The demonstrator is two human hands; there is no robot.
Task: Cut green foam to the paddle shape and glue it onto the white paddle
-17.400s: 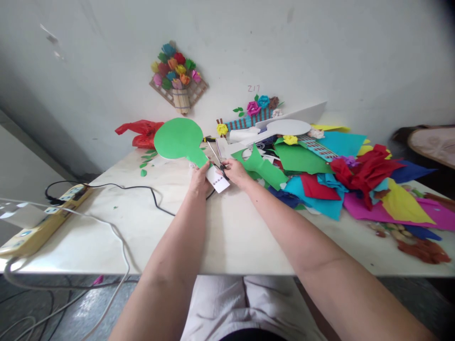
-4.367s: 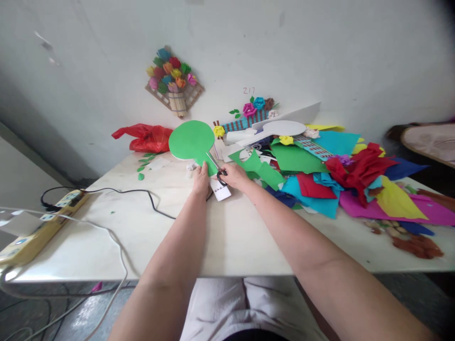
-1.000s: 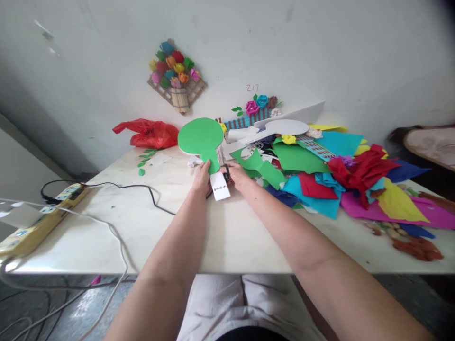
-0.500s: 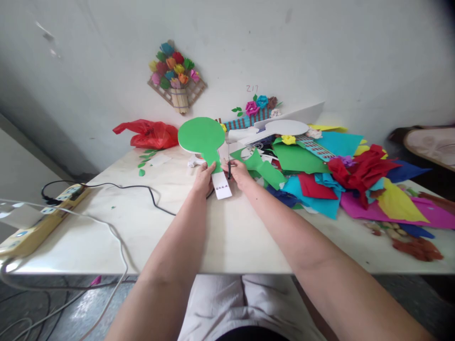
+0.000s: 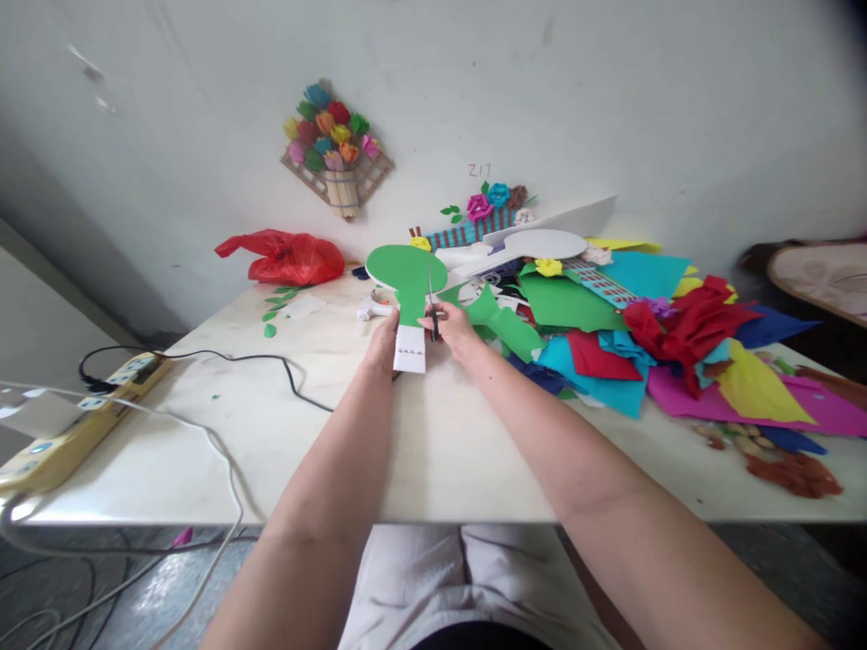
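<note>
The paddle point(image 5: 406, 269) has its round head cut out; the left hand point(image 5: 383, 338) pinches its handle, and the right hand point(image 5: 452, 327) clasps scissors point(image 5: 432, 311) at the neck, which looks untrimmed.

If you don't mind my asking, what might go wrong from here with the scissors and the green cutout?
The scissors in the right hand sit right beside the stem of the green cutout; a wobble might nick the shape. The left hand pinches that stem close to the blades, so a finger could get caught.
</note>
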